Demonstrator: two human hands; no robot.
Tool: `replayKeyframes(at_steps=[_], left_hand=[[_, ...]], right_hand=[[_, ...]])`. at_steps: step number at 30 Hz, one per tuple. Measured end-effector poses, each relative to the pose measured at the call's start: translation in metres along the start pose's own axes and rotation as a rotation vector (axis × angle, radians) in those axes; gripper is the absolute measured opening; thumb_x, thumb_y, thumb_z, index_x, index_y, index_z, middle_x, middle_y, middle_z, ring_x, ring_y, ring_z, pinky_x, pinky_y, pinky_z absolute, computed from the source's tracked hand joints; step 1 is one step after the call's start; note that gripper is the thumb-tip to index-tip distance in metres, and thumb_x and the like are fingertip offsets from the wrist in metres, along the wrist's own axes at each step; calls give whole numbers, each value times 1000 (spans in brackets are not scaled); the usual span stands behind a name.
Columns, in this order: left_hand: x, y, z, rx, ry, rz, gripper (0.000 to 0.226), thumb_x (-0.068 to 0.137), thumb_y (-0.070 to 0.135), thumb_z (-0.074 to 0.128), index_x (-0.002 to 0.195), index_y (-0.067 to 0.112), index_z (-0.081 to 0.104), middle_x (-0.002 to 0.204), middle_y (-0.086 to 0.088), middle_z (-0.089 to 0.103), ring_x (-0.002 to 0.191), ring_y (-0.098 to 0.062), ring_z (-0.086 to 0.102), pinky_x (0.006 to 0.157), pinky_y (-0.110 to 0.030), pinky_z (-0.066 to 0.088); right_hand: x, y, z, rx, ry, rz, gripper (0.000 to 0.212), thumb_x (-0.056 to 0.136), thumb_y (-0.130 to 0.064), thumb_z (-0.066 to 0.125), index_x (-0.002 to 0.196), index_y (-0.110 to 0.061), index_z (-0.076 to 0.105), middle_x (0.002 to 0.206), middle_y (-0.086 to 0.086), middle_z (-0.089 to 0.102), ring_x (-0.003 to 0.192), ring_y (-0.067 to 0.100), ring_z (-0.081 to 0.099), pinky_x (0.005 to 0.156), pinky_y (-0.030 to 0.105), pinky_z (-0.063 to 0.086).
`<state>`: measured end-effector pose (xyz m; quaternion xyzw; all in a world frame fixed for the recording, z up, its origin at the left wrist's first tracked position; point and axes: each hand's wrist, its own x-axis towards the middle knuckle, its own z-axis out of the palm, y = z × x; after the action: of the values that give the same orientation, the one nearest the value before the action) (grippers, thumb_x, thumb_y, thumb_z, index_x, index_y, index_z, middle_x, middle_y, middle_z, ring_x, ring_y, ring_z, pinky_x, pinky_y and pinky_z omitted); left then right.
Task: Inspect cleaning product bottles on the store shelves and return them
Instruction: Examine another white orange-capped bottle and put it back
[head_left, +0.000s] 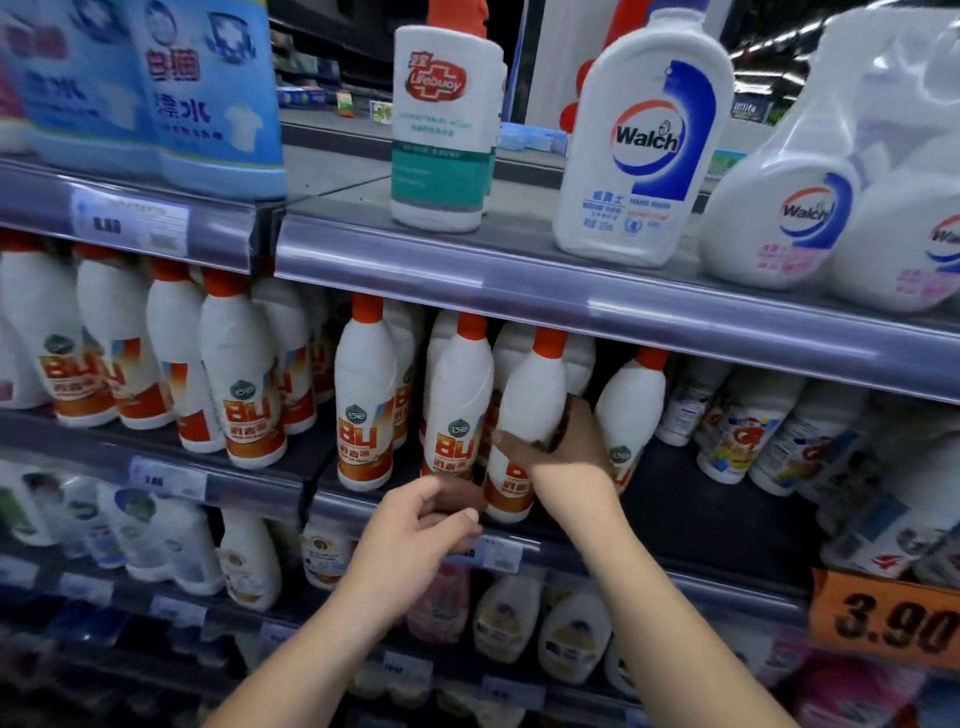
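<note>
A white bottle with an orange cap and an orange "84" label stands at the front of the middle shelf, tilted slightly right. My right hand wraps around its middle from the right side. My left hand hovers just below and left of the bottle's base, fingers curled loosely with nothing in them, near the shelf's front rail. Matching orange-capped bottles stand in rows to the left and behind.
The upper shelf carries a Lifebuoy bottle, a large Walch jug and Walch refill pouches. Blue bleach bottles stand at top left. An orange 3.90 price tag hangs at lower right.
</note>
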<state>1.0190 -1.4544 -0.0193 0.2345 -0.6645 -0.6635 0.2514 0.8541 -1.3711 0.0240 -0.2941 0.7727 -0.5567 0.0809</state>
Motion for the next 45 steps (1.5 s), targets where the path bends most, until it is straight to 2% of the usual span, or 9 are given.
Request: replayKeyframes(at_steps=[9, 12, 16, 24, 27, 32, 36, 40, 45], left_hand=[[-12, 9, -1, 142, 56, 132, 28, 91, 10, 80, 110, 29, 73, 104, 13, 80, 91, -13, 77, 82, -30, 64], [-19, 14, 4, 217, 27, 247, 60, 79, 24, 92, 130, 39, 64, 123, 25, 73, 116, 0, 69, 99, -23, 57], [-33, 21, 35, 228, -295, 369, 100, 71, 29, 95, 154, 46, 42, 152, 22, 56, 143, -2, 50, 112, -30, 46], [-68, 6, 81, -49, -351, 384, 63, 74, 33, 95, 132, 36, 69, 122, 4, 78, 111, -6, 73, 89, -20, 57], [-78, 8, 98, -22, -283, 388, 55, 76, 28, 94, 125, 36, 72, 117, 6, 80, 107, -6, 75, 86, -19, 58], [-78, 16, 109, 61, -232, 431, 64, 72, -17, 84, 102, 39, 78, 95, 21, 79, 89, 6, 73, 78, -8, 53], [-80, 28, 115, 27, -243, 428, 64, 74, -22, 82, 98, 37, 81, 92, 20, 80, 87, 4, 74, 77, -10, 54], [-87, 42, 117, -64, -369, 377, 48, 75, 20, 95, 119, 29, 78, 112, 0, 82, 104, -14, 77, 87, -26, 60], [-93, 46, 121, -214, -501, 161, 68, 79, 59, 84, 130, 17, 69, 123, -13, 76, 113, -31, 74, 95, -41, 59]], right_hand=[[-38, -2, -23, 39, 17, -101, 67, 75, -19, 95, 128, -35, 57, 119, -11, 74, 112, 11, 71, 97, 43, 61], [-73, -6, -49, -6, 5, -240, 63, 72, -24, 96, 117, -48, 59, 112, -19, 74, 106, 3, 71, 87, 29, 60], [-115, -14, -79, 81, -39, -334, 67, 67, -24, 97, 122, -44, 63, 118, -15, 75, 109, 8, 73, 85, 20, 59], [-155, -42, -146, 69, -184, -500, 62, 77, -43, 90, 131, -53, 59, 125, -13, 73, 115, 12, 72, 91, 21, 57], [-166, -45, -164, 71, -246, -567, 59, 83, -42, 88, 136, -39, 62, 131, -13, 71, 123, 17, 70, 98, 30, 58], [-176, -40, -180, 64, -240, -651, 60, 81, -26, 94, 134, -22, 67, 128, -9, 73, 121, 19, 72, 98, 29, 57], [-179, -42, -185, 104, -232, -666, 61, 79, -30, 94, 133, -27, 67, 128, -11, 73, 119, 19, 73, 94, 36, 61], [-168, -48, -194, 160, -203, -600, 68, 79, -38, 89, 139, -43, 58, 125, -12, 75, 111, 16, 76, 87, 32, 64], [-141, -38, -193, 419, -387, -252, 69, 85, -26, 84, 147, -27, 55, 128, 4, 78, 115, 24, 77, 87, 36, 65]])
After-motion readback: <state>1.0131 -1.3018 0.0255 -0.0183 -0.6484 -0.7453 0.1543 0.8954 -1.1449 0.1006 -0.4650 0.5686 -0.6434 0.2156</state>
